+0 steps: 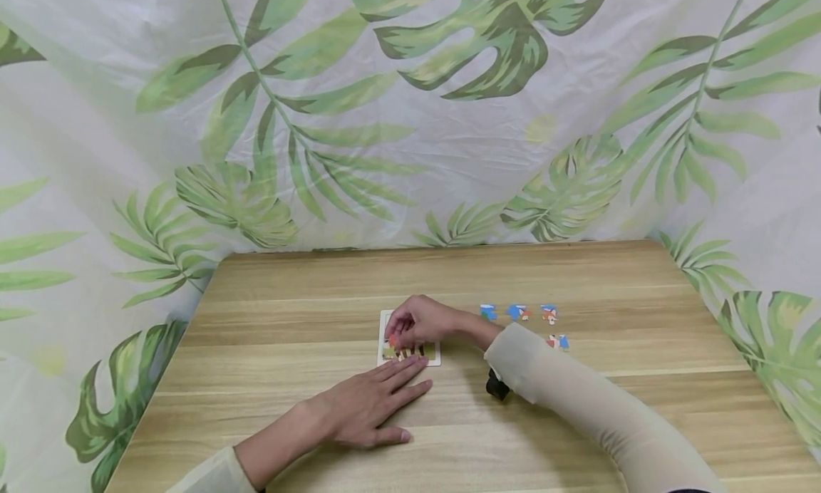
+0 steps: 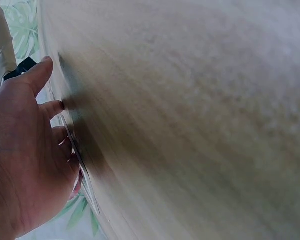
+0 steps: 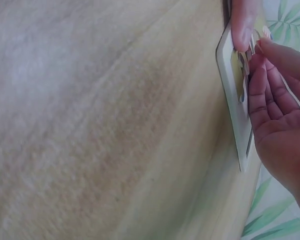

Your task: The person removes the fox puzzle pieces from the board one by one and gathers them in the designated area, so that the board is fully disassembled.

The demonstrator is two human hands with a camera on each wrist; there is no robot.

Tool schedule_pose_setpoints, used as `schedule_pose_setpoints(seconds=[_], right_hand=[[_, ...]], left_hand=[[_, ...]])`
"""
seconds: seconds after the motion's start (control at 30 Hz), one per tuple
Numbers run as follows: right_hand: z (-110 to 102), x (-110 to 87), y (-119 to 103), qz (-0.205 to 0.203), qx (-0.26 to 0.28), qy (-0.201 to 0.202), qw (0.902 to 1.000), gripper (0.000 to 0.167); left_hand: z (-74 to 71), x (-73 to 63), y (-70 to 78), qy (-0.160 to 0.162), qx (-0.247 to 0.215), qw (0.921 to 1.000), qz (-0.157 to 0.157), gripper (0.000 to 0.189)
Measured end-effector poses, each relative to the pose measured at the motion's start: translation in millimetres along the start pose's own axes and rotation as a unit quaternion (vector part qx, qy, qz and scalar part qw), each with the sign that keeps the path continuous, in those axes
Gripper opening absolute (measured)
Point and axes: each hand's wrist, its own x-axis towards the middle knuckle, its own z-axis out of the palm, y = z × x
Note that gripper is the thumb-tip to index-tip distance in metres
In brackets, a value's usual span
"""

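The white-rimmed puzzle (image 1: 383, 320) lies mid-bench (image 1: 288, 322), sides running near to far, long axis unclear; right hand (image 1: 423, 323) pinches an orange piece (image 1: 393, 340) at its left; left hand (image 1: 372, 407), fingers straight, touches its near edge.

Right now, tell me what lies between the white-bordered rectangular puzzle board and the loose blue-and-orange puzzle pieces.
In the head view, the right wrist and pale sleeve cross that stretch; beyond them, only bare light-brown wooden tabletop shows.
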Motion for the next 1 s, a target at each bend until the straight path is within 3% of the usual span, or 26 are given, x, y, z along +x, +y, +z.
schedule_pose_setpoints(seconds=[0.13, 0.53, 1.0], right_hand=[[0, -1.3, 0, 0.010, 0.036, 0.011, 0.9992, 0.015], [-8, -10.2, 2, 0.005, 0.058, 0.065, 0.9962, 0.015], [-31, -45.6, 4, 0.026, 0.075, 0.083, 0.9934, 0.019]], left_hand=[[0.9, 0.2, -0.5, 0.003, 0.005, 1.0000, 0.002, 0.078], [1.5, -0.3, -0.8, 0.012, -0.020, 0.9997, 0.003, 0.081], [3.5, -0.6, -3.3, 0.019, -0.036, 0.9992, 0.001, 0.085]])
